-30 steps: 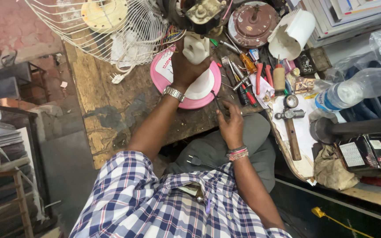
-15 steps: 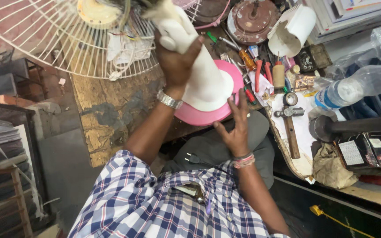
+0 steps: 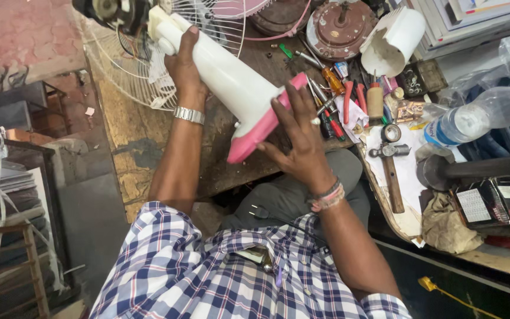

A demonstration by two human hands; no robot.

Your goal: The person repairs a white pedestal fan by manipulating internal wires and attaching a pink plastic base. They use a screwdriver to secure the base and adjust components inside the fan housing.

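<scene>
A table fan lies tilted over the wooden workbench (image 3: 130,155): a white tapered stand (image 3: 231,80) with a pink round base (image 3: 254,137), a dark motor (image 3: 110,10) and a white wire grille (image 3: 213,23) at the top. My left hand (image 3: 184,66), with a metal watch on the wrist, grips the narrow upper end of the stand just below the motor. Spread flat, my right hand (image 3: 298,139) presses against the underside of the pink base, a band around its wrist. The base is off the bench and faces me.
Screwdrivers and red-handled pliers (image 3: 349,97) crowd the bench to the right of the fan. A hammer (image 3: 392,174), a plastic bottle (image 3: 479,115), a white cylinder (image 3: 394,38) and a rusty round housing (image 3: 337,26) lie beyond. Stacked metal frames stand at the left.
The fan went from standing on its pink base to lying tilted with the base raised. My right hand left the bench and now presses the base; my left hand slid up the stand.
</scene>
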